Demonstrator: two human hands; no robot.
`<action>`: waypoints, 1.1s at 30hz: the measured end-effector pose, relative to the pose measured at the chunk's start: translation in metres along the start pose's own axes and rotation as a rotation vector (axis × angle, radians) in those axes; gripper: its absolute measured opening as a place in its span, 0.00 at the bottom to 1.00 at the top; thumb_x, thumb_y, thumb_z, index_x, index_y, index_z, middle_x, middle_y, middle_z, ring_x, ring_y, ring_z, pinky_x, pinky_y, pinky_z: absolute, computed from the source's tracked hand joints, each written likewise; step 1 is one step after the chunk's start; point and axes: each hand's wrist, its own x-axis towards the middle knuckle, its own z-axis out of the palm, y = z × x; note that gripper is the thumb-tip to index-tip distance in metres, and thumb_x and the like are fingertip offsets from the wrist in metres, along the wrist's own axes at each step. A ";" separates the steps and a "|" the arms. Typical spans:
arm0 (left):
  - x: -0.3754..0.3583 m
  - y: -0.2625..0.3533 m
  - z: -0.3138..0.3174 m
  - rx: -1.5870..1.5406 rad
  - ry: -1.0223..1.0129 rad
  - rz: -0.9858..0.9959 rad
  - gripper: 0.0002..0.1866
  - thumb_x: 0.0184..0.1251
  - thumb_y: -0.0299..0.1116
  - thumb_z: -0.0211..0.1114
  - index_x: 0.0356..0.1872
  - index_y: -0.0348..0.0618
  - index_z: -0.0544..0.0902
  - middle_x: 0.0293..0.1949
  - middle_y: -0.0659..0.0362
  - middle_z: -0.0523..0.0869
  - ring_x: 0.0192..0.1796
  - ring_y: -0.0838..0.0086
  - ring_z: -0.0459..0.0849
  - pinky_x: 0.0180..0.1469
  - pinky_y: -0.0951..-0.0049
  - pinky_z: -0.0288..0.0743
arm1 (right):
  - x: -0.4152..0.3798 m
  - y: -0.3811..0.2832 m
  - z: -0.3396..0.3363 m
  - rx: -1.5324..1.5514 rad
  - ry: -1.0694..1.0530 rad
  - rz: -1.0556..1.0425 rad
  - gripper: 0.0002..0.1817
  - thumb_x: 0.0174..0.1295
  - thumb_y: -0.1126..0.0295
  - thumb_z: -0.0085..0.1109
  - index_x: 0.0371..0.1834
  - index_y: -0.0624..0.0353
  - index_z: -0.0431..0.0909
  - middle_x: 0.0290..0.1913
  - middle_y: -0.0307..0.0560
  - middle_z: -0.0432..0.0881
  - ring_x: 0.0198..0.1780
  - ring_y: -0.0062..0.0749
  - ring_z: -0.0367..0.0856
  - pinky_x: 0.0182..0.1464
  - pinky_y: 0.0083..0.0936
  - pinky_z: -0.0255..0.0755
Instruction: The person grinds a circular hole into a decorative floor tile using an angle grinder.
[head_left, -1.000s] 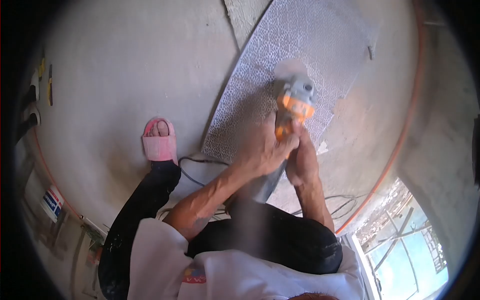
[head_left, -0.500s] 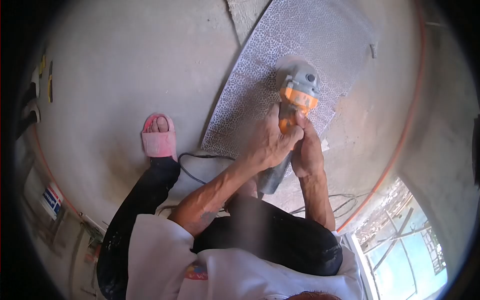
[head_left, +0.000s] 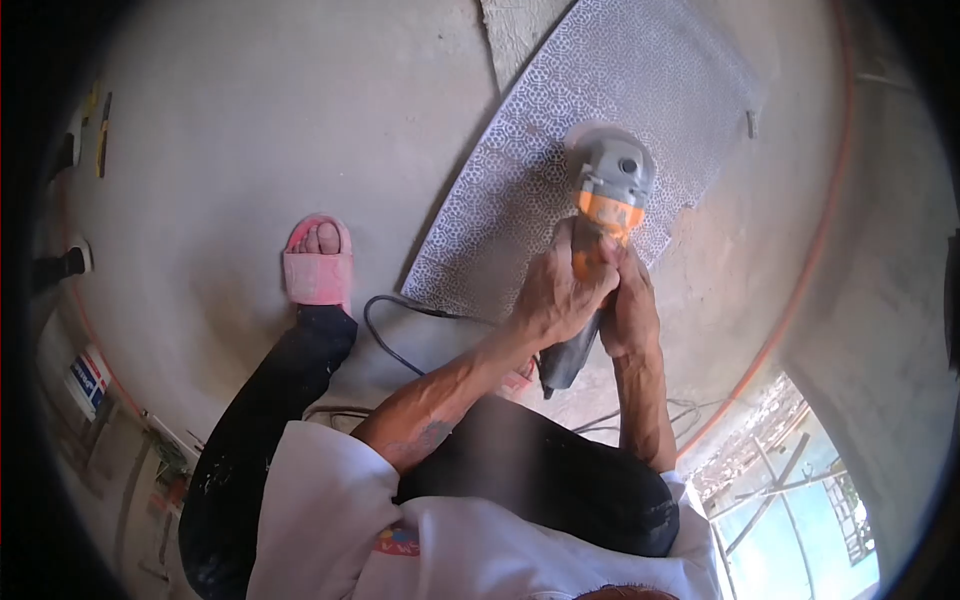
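An orange and grey angle grinder [head_left: 615, 180] is held in both hands, its disc over a panel [head_left: 530, 160] with a pale lacy pattern on dark grey. My left hand [head_left: 568, 285] is closed round the left side of the grinder's body. From the right side my right hand [head_left: 632, 305] grips the same body, its thumb close to the left hand's fingers. The dark rear end of the tool points back toward my knee. Most of the disc is hidden under the grinder's head, and its visible rim looks blurred.
A black cord [head_left: 390, 350] loops over the concrete floor [head_left: 250, 120] behind the panel. My foot in a pink slipper [head_left: 318, 275] is planted left of it. An orange hose or cable [head_left: 800, 285] curves along the right. Another person's shoe [head_left: 80, 255] shows at the far left.
My view has shifted slightly; grinder and hands appear a little lower and farther right in it, still over the panel. At the far left, the other person's feet have moved apart.
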 end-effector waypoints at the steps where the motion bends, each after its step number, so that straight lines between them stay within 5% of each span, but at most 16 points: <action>1: 0.000 0.003 0.001 -0.006 0.001 -0.021 0.31 0.63 0.48 0.63 0.55 0.32 0.65 0.37 0.35 0.82 0.41 0.40 0.85 0.40 0.52 0.80 | 0.002 0.000 -0.001 0.013 0.014 -0.016 0.24 0.67 0.61 0.60 0.62 0.62 0.71 0.54 0.44 0.79 0.56 0.28 0.76 0.59 0.25 0.69; 5: -0.004 0.000 0.006 -0.015 -0.012 -0.014 0.28 0.63 0.43 0.61 0.57 0.32 0.68 0.44 0.40 0.81 0.46 0.47 0.84 0.46 0.56 0.77 | -0.001 -0.001 -0.006 -0.036 0.052 -0.055 0.23 0.66 0.60 0.62 0.58 0.62 0.74 0.51 0.42 0.80 0.51 0.25 0.78 0.55 0.25 0.72; 8: 0.004 -0.012 0.024 -0.097 0.139 0.136 0.31 0.63 0.49 0.63 0.53 0.31 0.65 0.37 0.36 0.82 0.39 0.42 0.86 0.38 0.52 0.79 | 0.006 -0.010 -0.014 -0.115 -0.032 -0.039 0.26 0.64 0.59 0.64 0.60 0.63 0.74 0.51 0.42 0.80 0.53 0.25 0.79 0.56 0.24 0.71; 14: 0.007 -0.020 0.039 -0.085 0.180 0.182 0.30 0.63 0.47 0.64 0.53 0.32 0.66 0.39 0.40 0.80 0.41 0.44 0.85 0.42 0.53 0.79 | 0.014 -0.006 -0.029 -0.028 -0.051 -0.065 0.26 0.62 0.60 0.65 0.60 0.63 0.73 0.52 0.44 0.81 0.53 0.28 0.80 0.57 0.25 0.73; 17: 0.005 -0.014 0.035 -0.094 0.095 0.123 0.27 0.64 0.42 0.63 0.56 0.33 0.68 0.43 0.44 0.80 0.47 0.52 0.83 0.50 0.56 0.77 | 0.009 -0.010 -0.023 -0.014 -0.078 -0.099 0.26 0.64 0.62 0.64 0.61 0.63 0.73 0.52 0.44 0.81 0.53 0.28 0.80 0.57 0.25 0.73; 26: 0.010 -0.013 0.032 0.024 0.182 0.223 0.31 0.63 0.45 0.64 0.56 0.31 0.63 0.43 0.40 0.77 0.46 0.46 0.82 0.48 0.54 0.77 | 0.021 -0.006 -0.024 -0.031 -0.105 -0.077 0.26 0.62 0.61 0.66 0.60 0.62 0.74 0.51 0.44 0.82 0.51 0.27 0.81 0.54 0.25 0.74; 29: 0.008 -0.015 0.035 -0.150 0.138 0.089 0.30 0.63 0.44 0.64 0.56 0.32 0.63 0.43 0.40 0.77 0.45 0.45 0.82 0.46 0.53 0.78 | 0.018 -0.006 -0.024 -0.033 -0.095 -0.080 0.27 0.61 0.60 0.67 0.60 0.62 0.74 0.50 0.44 0.82 0.51 0.27 0.81 0.54 0.25 0.74; 33: 0.007 -0.023 0.038 -0.032 0.152 0.260 0.30 0.64 0.43 0.64 0.57 0.31 0.65 0.44 0.40 0.79 0.45 0.47 0.83 0.46 0.53 0.78 | 0.017 -0.002 -0.032 -0.051 -0.047 -0.083 0.27 0.62 0.59 0.66 0.60 0.62 0.74 0.51 0.43 0.82 0.51 0.28 0.81 0.54 0.25 0.74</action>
